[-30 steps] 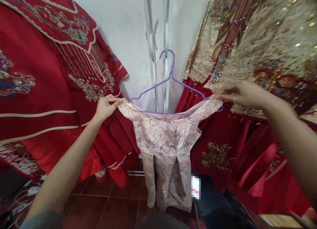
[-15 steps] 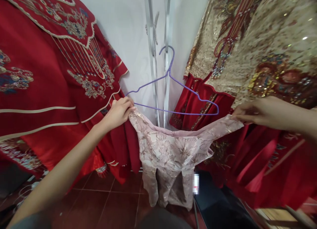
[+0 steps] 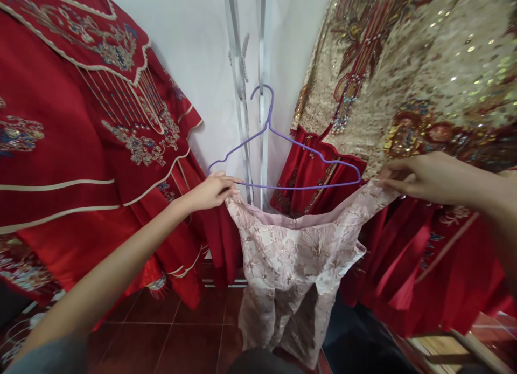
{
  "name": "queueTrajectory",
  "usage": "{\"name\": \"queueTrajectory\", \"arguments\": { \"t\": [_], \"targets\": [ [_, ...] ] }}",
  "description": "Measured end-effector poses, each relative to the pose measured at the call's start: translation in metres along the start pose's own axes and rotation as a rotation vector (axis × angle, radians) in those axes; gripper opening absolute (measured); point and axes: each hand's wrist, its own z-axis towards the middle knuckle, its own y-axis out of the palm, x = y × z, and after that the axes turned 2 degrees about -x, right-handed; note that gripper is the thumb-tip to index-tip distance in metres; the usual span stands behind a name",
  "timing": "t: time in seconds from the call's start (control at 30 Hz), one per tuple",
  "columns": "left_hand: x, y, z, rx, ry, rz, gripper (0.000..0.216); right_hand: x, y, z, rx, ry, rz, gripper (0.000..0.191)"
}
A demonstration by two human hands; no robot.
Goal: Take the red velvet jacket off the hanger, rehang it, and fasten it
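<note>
1. Red embroidered cloth garment [image 3: 60, 120], cream-piped: left of thin purple triangular hanger [image 3: 269, 122].
2. Gold-sequinned cloth garment [image 3: 436, 83]: right of hanger.
3. Pale pink floral cloth dress [image 3: 297, 250]: below hanger, seemingly off it.
4. Right hand [image 3: 424, 173]: fingers pinching one shoulder band [image 3: 375, 196], right of hanger.
5. Left hand [image 3: 215, 191]: fingers pinching the other band [image 3: 238, 209], by hanger's left end.
6. Risk: a slack pinch could drop dress; left fingers might snag hanger.
</note>
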Motion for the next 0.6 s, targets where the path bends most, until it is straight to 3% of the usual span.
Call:
{"name": "queueTrajectory", "arguments": {
  "t": [0.23,0.43,0.6],
  "targets": [
    [0.002,-0.007,-0.006,0.020,0.003,-0.038,0.028,0.002,-0.011,0.020,0.003,0.015,-0.103,0.023],
    [-0.001,-0.007,-0.012,0.065,-0.011,-0.115,0.026,0.001,-0.010,0.055,-0.024,0.065,-0.176,0.016],
    [-0.005,-0.005,-0.015,0.097,-0.017,-0.193,0.026,0.005,-0.008,0.065,-0.052,0.105,-0.112,0.011]
  ]
}}
